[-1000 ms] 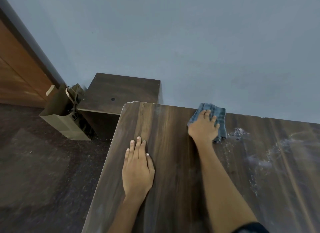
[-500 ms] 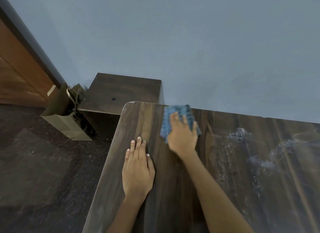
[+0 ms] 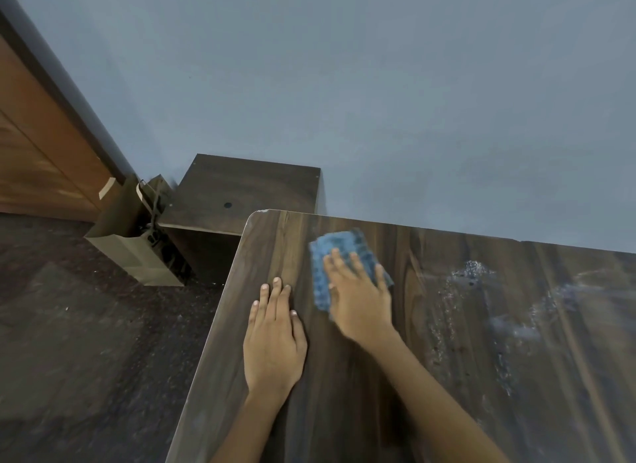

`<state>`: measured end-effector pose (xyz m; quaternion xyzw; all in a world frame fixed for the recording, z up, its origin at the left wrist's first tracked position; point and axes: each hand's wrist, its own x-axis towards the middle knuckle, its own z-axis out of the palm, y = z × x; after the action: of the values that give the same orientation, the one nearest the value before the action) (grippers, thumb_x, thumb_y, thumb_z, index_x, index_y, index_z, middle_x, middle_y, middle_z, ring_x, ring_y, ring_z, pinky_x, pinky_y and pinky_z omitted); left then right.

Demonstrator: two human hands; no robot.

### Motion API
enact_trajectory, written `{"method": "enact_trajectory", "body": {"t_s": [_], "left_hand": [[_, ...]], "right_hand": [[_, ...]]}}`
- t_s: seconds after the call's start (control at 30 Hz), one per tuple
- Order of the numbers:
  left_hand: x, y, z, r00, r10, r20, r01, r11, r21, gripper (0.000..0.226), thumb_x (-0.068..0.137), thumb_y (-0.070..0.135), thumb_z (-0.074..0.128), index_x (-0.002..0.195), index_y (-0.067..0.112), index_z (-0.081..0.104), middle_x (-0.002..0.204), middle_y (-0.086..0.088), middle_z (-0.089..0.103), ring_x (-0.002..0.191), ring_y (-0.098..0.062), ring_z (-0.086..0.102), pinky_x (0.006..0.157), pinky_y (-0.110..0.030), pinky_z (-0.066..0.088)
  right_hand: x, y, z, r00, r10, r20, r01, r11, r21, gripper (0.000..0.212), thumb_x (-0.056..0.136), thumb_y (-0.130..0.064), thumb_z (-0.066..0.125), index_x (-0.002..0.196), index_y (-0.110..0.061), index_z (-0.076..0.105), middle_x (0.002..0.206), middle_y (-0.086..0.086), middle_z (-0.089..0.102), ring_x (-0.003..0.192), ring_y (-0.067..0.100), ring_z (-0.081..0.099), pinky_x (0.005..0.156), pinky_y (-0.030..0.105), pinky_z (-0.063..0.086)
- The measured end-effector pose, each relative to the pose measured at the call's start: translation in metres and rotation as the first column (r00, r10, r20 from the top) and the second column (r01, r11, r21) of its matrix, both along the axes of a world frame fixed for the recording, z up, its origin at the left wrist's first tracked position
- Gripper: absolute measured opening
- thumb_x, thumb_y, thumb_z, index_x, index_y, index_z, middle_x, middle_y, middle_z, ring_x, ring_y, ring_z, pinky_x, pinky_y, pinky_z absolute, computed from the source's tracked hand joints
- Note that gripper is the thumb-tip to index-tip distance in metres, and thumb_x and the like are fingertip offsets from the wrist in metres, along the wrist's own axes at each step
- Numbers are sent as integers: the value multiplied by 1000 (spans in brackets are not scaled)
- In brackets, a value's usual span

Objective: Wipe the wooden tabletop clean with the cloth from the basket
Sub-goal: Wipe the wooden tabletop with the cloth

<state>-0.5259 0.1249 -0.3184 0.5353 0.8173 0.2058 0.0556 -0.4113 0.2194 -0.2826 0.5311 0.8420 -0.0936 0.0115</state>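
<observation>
Right hand [image 3: 361,300] is pressing the blue cloth [image 3: 339,256] flat on the table [image 3: 447,376], fingers straight and spread over it, no grip curled round it, up near the far-left corner. Left hand [image 3: 273,338] is lying flat on the wood at nine o'clock of the right, just beside it, fingers straight together, holding nothing. White dusty smears [image 3: 481,290] are sitting at three o'clock of the cloth, well apart. Off the table's corner at ten o'clock, a low dark cabinet [image 3: 247,190] is standing, a paper bag [image 3: 127,242] on the floor touching its left side.
</observation>
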Motion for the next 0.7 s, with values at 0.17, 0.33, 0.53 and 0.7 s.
{"method": "enact_trajectory", "body": {"t_s": [0.17, 0.33, 0.53, 0.7], "left_hand": [[-1, -1, 0, 1000, -6, 3, 6, 1000, 14, 52, 91, 29, 21, 135, 13, 43, 146, -1, 38, 138, -15, 26, 112, -29, 14], [0, -3, 3, 1000, -11, 25, 10, 1000, 28, 53, 91, 29, 19, 134, 11, 46, 145, -3, 39, 138, -17, 27, 113, -30, 14], [8, -20, 7, 997, -22, 75, 19, 999, 42, 37, 95, 18, 37, 127, 9, 54, 137, -6, 50, 133, -21, 36, 113, -34, 19], [31, -66, 6, 997, -26, 74, 24, 999, 27, 35, 92, 13, 48, 126, 8, 54, 135, -6, 51, 130, -19, 41, 112, -32, 20]], "right_hand": [[6, 47, -1, 970, -244, -2, 242, 961, -131, 53, 102, -33, 18, 150, -29, -4, 157, -5, -13, 144, 21, -12, 115, 53, -3], [1, -23, -8, 998, 34, -60, -36, 999, -31, 51, 99, -33, 23, 149, -30, 14, 158, -3, 7, 145, 23, 5, 115, 52, 10], [79, -85, -6, 998, 0, 66, 2, 1000, -27, 58, 91, -47, 15, 148, -34, 17, 155, 3, 17, 141, 29, 20, 112, 45, 20], [61, -21, 8, 944, -308, 118, 323, 938, -129, 56, 101, -39, 14, 148, -28, -13, 155, 9, -20, 143, 34, -13, 117, 50, 3]]}}
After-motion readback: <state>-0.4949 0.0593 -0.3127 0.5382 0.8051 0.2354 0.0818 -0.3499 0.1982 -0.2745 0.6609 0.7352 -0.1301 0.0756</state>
